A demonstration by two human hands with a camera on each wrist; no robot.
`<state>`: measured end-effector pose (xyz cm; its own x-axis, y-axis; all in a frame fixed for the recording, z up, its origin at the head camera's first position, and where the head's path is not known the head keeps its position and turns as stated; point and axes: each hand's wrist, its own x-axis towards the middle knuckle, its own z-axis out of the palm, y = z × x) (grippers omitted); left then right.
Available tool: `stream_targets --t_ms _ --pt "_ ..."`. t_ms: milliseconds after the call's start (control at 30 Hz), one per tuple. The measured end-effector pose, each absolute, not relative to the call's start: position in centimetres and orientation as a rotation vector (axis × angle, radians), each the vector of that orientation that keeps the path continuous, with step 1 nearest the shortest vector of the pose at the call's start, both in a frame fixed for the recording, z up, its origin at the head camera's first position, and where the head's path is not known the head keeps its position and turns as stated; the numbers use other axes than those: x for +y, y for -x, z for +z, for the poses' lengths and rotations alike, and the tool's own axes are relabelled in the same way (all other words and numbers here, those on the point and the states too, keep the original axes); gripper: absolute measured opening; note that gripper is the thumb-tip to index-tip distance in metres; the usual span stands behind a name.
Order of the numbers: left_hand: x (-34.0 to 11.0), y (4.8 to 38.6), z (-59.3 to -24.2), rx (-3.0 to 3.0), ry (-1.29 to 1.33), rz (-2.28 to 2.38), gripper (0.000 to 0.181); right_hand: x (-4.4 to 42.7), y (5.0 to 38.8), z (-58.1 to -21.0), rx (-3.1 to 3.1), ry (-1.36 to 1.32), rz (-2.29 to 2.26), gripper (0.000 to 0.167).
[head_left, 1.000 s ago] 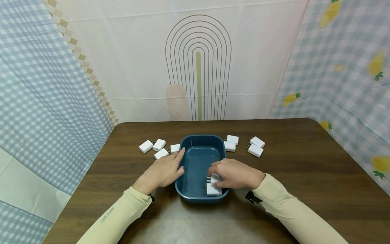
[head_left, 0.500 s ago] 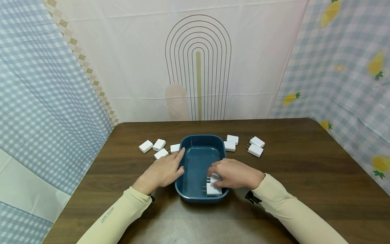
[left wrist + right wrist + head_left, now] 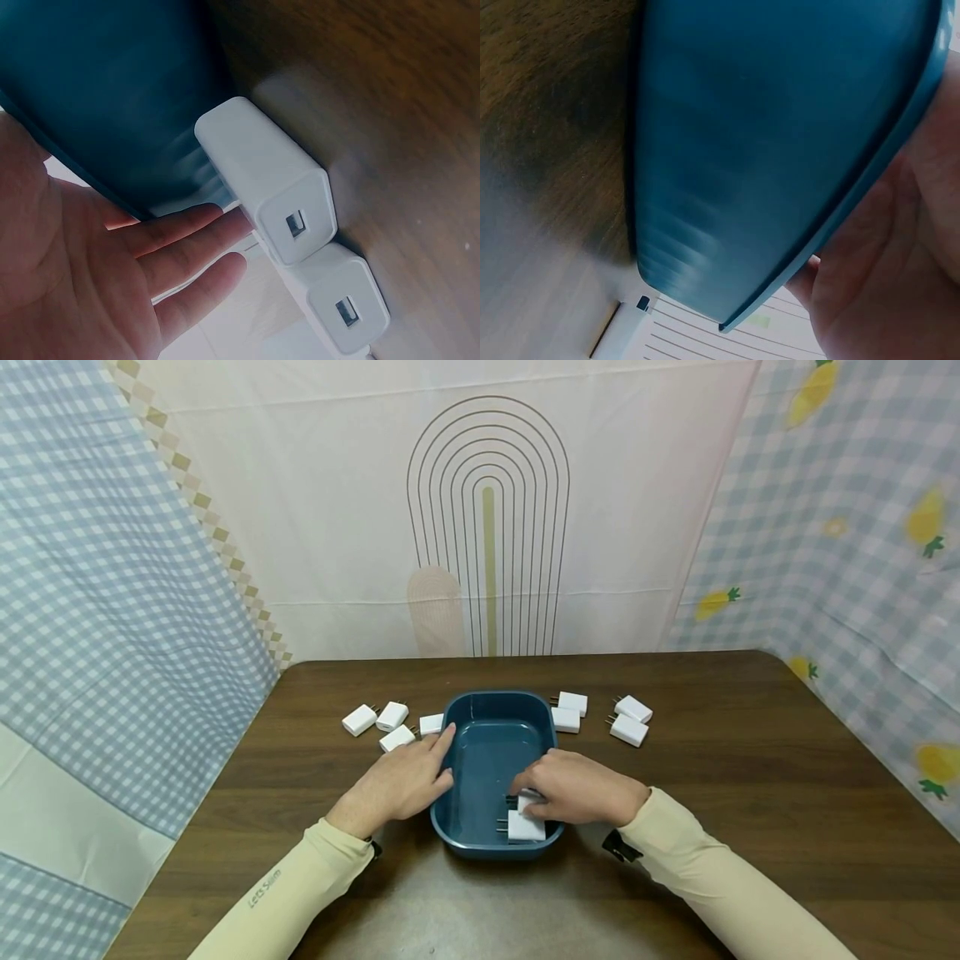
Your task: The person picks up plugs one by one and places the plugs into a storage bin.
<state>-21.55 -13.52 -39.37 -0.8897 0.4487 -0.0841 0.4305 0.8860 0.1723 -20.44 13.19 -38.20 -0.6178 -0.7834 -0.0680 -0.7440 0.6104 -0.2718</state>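
A blue plastic basin (image 3: pixel 480 760) stands in the middle of the table. My right hand (image 3: pixel 581 787) reaches over its right wall and pinches a white USB wall charger (image 3: pixel 531 797), partly hidden by the fingers. Just in front of it, a second white charger (image 3: pixel 527 827) lies in the basin with prongs pointing left. My left hand (image 3: pixel 401 777) rests at the basin's left rim, index finger and thumb extended. In the left wrist view its fingers (image 3: pixel 191 240) are nearly straight beside a white charger (image 3: pixel 259 161) outside the basin. The basin wall (image 3: pixel 765 135) hides the right fingertips in the right wrist view.
Several white chargers (image 3: pixel 360 720) lie on the brown table (image 3: pixel 712 810) left of the basin. To its right are a pair close to the wall (image 3: pixel 566 720) and another pair (image 3: pixel 628 730) farther out. A patterned cloth (image 3: pixel 337 527) hangs behind the table.
The right fingers and the pinched charger have shifted very slightly inside the basin. My left hand, the basin and the chargers on the table stay where they were.
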Motion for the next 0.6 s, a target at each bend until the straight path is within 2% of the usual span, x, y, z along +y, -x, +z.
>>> stream_targets --t_ms 600 --pt "-13.51 21.60 -39.38 2.941 -0.709 0.210 0.070 12.67 20.41 -38.29 2.693 1.241 -0.255 0.025"
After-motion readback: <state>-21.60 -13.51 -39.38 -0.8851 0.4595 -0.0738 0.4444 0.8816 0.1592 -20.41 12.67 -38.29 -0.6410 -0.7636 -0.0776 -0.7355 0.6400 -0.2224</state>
